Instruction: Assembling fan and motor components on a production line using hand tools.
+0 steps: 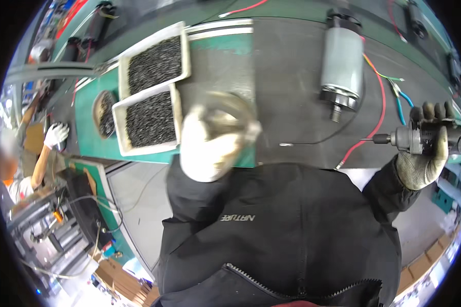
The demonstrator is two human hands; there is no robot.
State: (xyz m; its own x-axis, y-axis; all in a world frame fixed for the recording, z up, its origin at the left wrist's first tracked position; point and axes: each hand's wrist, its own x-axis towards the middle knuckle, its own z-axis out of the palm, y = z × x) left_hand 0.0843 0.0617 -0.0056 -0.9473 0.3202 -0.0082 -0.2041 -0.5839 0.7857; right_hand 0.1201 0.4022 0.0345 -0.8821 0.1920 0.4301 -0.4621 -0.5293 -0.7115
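Observation:
My right hand (421, 166), in a grey-palmed work glove, is closed around a grey power screwdriver (415, 138) at the right edge of the bench. Its thin bit points left, over a red wire (381, 110). My left hand (212, 143), in a pale glove, is smeared by motion above the bench's front edge, just right of the white trays. A blurred roundish shape shows at its fingers; I cannot tell whether it is a held part. A grey cylindrical motor (340, 64) lies between my hands and farther back, its shaft toward me, with wires beside it.
Two white trays (186, 56) of small black parts stand at the left on a green mat (87, 112), beside a round dish (96, 110) of similar parts. Blue-handled pliers (399, 107) lie near the screwdriver. Another person's gloved hand (56, 134) is at far left.

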